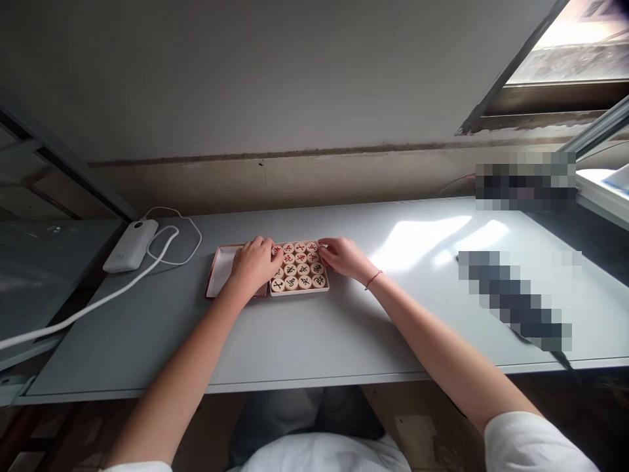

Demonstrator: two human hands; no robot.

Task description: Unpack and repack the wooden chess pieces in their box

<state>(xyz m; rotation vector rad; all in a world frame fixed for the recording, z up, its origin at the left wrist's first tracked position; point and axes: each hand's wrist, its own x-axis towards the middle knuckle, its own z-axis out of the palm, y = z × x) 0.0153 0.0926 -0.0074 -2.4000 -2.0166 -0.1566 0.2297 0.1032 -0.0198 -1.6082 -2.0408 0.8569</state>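
Note:
A shallow white box (pixel 301 293) holds rows of round Chinese chess pieces (pixel 304 269), the far ones lettered in red and the near ones in black. Against its left side lies the open lid (pixel 222 273), pale inside with a reddish edge. My left hand (pixel 254 263) reaches over the lid, fingers curled and thumb at the box's left edge, covering part of the left column. At the far right corner, my right hand (pixel 346 257) grips the box's edge between thumb and fingers.
A white power bank (pixel 132 246) with a white cable (pixel 105 303) sits at the left end of the grey desk (pixel 314 347). Blurred-out dark items (pixel 515 298) lie at the right. A wall (pixel 275 85) rises behind, and a window is at upper right.

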